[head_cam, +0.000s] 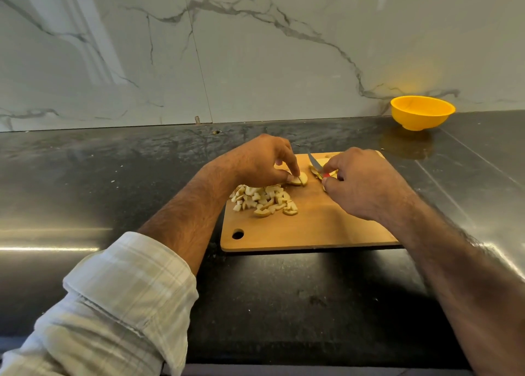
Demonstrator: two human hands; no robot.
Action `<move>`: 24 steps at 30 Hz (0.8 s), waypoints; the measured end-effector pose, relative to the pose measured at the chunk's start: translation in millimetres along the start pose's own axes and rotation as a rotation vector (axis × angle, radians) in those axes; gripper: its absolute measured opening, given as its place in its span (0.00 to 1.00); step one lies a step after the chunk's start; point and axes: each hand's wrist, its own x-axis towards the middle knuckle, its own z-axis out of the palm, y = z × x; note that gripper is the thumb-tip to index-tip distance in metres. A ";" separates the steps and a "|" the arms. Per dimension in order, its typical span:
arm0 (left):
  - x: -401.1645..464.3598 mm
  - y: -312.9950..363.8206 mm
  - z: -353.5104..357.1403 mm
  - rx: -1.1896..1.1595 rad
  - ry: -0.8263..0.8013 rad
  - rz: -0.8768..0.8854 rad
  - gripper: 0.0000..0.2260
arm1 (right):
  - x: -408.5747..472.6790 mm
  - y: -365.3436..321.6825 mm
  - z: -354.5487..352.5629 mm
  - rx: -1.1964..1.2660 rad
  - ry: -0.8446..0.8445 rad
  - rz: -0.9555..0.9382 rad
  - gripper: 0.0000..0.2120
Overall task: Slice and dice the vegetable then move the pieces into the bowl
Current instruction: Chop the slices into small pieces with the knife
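A wooden cutting board (312, 227) lies on the dark counter. A heap of several pale diced vegetable pieces (264, 200) sits on its left part. My left hand (255, 162) pinches a round slice (299, 180) just above the heap. My right hand (366, 182) grips a small knife (314, 161) with a red handle, its blade pointing up and away. More slices (322, 166) lie under and beside the right hand, partly hidden. The yellow bowl (422, 112) stands empty at the back right, by the wall.
The black stone counter (255, 304) stretches left and toward me from the board. A marble wall (227, 48) closes off the back. The board has a hanging hole (237, 234) at its near left corner.
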 end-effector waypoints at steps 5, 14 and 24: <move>0.6 2.3 0.4 0.030 0.002 -0.004 0.07 | -2.4 -2.4 -2.3 -0.013 -0.025 -0.014 0.16; 0.0 0.6 -0.5 -0.027 0.005 -0.055 0.13 | -6.8 -4.4 7.2 -0.152 -0.076 -0.059 0.14; -3.5 6.9 0.1 -0.065 -0.040 -0.031 0.16 | -3.6 -2.5 -1.7 -0.076 -0.055 -0.022 0.17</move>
